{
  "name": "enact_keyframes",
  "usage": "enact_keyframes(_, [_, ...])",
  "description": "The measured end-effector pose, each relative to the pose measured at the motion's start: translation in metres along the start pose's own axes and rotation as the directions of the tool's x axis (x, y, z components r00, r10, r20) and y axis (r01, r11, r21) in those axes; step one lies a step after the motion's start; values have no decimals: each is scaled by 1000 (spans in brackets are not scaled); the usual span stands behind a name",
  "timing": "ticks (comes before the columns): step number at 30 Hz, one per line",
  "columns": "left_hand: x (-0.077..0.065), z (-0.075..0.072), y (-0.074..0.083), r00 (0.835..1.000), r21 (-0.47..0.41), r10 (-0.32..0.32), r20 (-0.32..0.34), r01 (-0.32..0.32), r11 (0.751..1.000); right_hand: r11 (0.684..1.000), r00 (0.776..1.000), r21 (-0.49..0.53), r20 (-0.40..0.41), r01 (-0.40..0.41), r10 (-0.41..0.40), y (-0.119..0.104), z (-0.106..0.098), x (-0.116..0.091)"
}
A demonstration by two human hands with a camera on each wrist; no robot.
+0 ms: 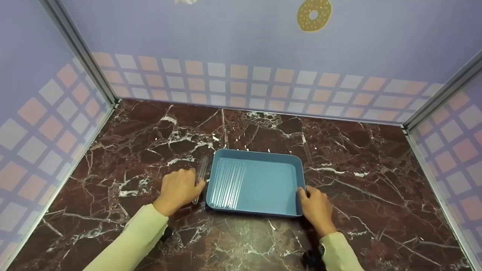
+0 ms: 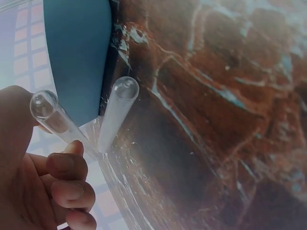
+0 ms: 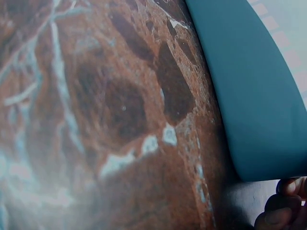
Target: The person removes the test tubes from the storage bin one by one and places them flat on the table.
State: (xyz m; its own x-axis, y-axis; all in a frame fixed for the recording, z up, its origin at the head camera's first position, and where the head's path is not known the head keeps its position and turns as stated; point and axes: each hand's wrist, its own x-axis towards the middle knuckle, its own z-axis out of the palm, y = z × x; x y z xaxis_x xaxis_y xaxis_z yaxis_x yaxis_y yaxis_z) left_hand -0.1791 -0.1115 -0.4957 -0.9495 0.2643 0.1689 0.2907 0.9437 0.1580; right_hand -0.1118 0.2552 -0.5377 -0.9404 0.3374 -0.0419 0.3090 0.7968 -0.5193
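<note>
A blue rectangular tray, ribbed on its left part, lies in front of me in the head view. My right hand grips its right wall near the front corner, thumb at the rim. In the right wrist view, fingertips show at the tray's corner. To the left of the tray, my left hand pinches a clear round-ended tube between thumb and fingers. A second tube shape shows against the marble beside it, the two meeting at their far ends.
The dark red marble tabletop has white veins and small white specks behind the tray. Lilac panels with pink and white squares wall in the back and both sides.
</note>
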Motion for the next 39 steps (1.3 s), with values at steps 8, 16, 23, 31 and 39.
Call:
enact_keyframes(8, [1,3,-4,1000,8,-10,26,10,1000,1000,1000,3,4,-7,7,0,0,0])
enact_keyframes(16, [2,5,-6,1000,23,0,22,-1,1000,1000,1000,7,1,-2,2,1,0,-1])
enact_keyframes(23, [1,8,-8,1000,26,7,18,-7,1000,1000,1000,3,-10,1,-1,1,1,0])
enact_keyframes(31, [1,10,-9,998,6,-9,54,9,1000,1000,1000,14,-6,-1,1,0,0,0])
enact_keyframes(39, [1,11,-8,996,-2,-25,89,25,1000,1000,1000,7,6,-3,3,0,0,-1])
